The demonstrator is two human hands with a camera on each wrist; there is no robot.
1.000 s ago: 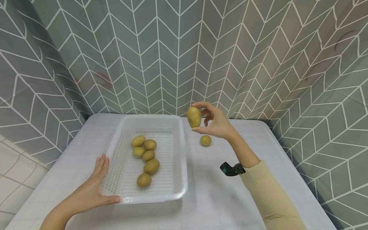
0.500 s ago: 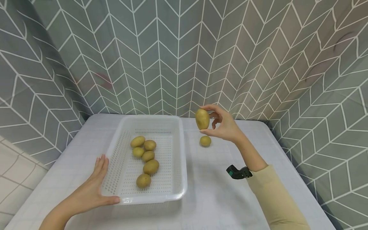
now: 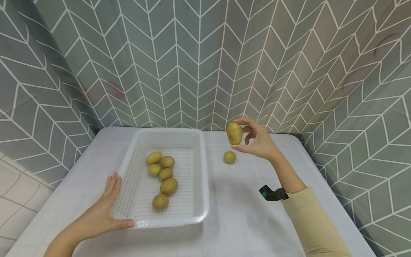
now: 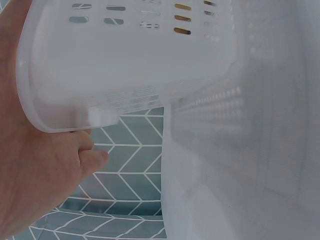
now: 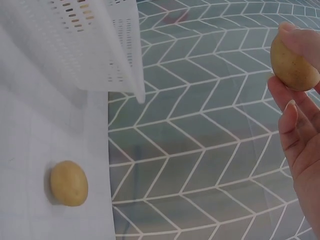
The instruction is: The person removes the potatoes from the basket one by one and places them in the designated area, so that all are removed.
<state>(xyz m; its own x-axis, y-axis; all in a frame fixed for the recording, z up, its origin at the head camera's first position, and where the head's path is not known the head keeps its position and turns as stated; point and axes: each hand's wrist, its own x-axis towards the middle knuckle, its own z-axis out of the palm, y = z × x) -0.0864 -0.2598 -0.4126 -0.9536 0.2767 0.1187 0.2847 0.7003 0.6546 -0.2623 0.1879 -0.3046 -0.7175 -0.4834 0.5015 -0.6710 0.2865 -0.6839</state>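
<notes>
My right hand [image 3: 257, 141] pinches a potato [image 3: 234, 133] between thumb and fingertips, holding it upright above the table. In the right wrist view the same potato [image 5: 294, 65] sits between the thumb and fingers. A smaller potato [image 3: 229, 157] lies on the table below that hand. To its left stands a white perforated plastic basket [image 3: 199, 178], with several potatoes [image 3: 168, 186] loosely grouped inside. At the basket's near left corner, my left hand [image 3: 99, 214] touches it, fingers straight along the side and thumb on the near rim. The left wrist view shows the basket wall [image 4: 135, 65] beside this hand.
A pale cloth covers the table [image 3: 237, 221]. Grey-green curtain [image 3: 199, 64] with white zigzag lines hangs behind and on both sides. A black device [image 3: 273, 193] is strapped to my right wrist.
My right hand has carried the potato to the right, away from the basket's right rim and over past the loose potato. The left hand and basket have stayed in place.
</notes>
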